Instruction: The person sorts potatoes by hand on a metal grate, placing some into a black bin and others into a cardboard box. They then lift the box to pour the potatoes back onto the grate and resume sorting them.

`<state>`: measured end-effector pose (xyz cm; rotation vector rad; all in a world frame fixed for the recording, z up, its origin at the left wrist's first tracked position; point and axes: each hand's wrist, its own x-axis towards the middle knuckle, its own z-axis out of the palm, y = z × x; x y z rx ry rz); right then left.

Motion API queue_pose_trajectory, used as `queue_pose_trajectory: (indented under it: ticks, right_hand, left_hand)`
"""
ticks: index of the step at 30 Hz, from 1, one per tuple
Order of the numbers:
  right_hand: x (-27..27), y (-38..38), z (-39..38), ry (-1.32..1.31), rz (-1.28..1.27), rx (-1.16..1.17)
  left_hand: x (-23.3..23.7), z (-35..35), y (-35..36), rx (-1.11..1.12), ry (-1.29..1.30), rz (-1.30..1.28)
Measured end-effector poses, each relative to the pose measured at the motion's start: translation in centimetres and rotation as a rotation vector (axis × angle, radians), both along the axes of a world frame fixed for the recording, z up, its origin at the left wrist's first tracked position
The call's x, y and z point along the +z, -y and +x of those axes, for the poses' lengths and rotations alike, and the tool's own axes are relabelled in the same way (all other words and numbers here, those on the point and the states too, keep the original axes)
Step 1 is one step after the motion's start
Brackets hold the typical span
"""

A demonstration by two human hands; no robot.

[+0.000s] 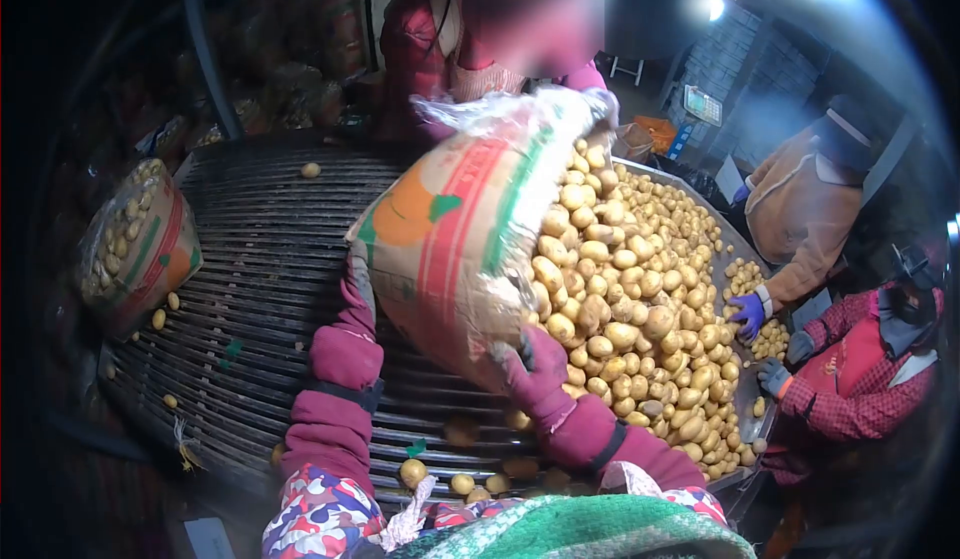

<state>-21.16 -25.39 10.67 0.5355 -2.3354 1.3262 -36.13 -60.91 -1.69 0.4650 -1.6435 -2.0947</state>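
Observation:
A cardboard box (440,249) with red stripes and an orange fruit print is tipped on its side over the metal slats, its plastic-lined mouth facing right. Potatoes (620,309) lie from that mouth across the right of the table in a large heap. My left hand (358,294), in a dark pink glove, grips the box's lower left corner. At the lower right edge of the box, my right hand (535,364) holds the cardboard near the opening. Across from me, a person in red (415,49) has an arm at the far end of the box.
A second box of potatoes (140,244) leans at the slats' left edge. Loose potatoes lie on the slatted surface (250,219). Two people stand at the right, one with a purple glove (747,315), one with grey gloves (773,376), hands at the heap's edge.

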Motion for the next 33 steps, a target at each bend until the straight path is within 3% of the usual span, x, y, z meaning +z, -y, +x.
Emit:
queue_pose_trajectory:
  ticks: [4, 10, 12, 16, 18, 20, 21, 22, 24, 26, 27, 29, 31, 33]
  right_hand:
    - [2.7, 3.3, -1.9, -0.109, -0.084, 0.060]
    - [-1.5, 10.0, -4.1, -0.064, -0.104, 0.197]
    - [-3.4, 12.9, -4.5, -0.175, -0.175, 0.174]
    - [-5.1, 16.2, -4.8, -0.063, -0.127, 0.411]
    - [-7.0, 16.6, -4.0, -0.096, -0.220, 0.482]
    - [-5.9, 13.9, -3.5, 0.029, -0.118, 0.583]
    - [-6.0, 12.3, -3.2, 0.133, -0.053, 0.628]
    - [-6.0, 10.8, -2.8, 0.235, 0.012, 0.671]
    - [-4.4, 7.0, -0.9, 0.820, -0.190, 0.688]
    - [-2.7, 3.4, 1.5, 0.940, -0.533, 0.746]
    - [-3.5, 0.8, 2.4, 1.063, -0.428, 0.661]
    - [-6.1, -2.8, 5.0, 1.177, -0.332, 0.555]
    - [-8.8, -4.9, 7.6, 1.111, -0.655, 0.570]
    - [-9.8, -6.2, 9.1, 1.107, -0.772, 0.553]
  left_hand:
    - [1.6, 0.7, 3.5, 0.067, -0.051, -0.012]
    - [5.7, 2.3, 12.0, 0.180, -0.171, -0.098]
    - [6.8, 2.6, 15.1, 0.202, -0.203, -0.131]
    - [8.8, 4.6, 18.8, 0.247, -0.249, -0.224]
    - [10.4, 5.6, 16.1, 0.266, -0.232, -0.289]
    - [10.1, 5.1, 14.7, 0.532, -0.216, -0.401]
    - [15.4, 7.5, 7.3, 0.353, -0.268, -0.274]
    - [16.7, 8.4, 4.0, 0.349, -0.266, -0.275]
    - [18.4, 10.0, -0.8, 0.245, -0.079, -0.705]
    - [20.6, 11.5, -6.9, 0.201, -0.118, -1.022]
    - [21.6, 12.5, -10.0, 0.181, -0.224, -1.156]
    - [23.5, 14.5, -15.8, 0.162, -0.428, -1.400]
    - [24.3, 16.3, -20.3, 0.090, -0.523, -1.555]
    - [24.6, 18.2, -23.9, -0.029, -0.551, -1.616]
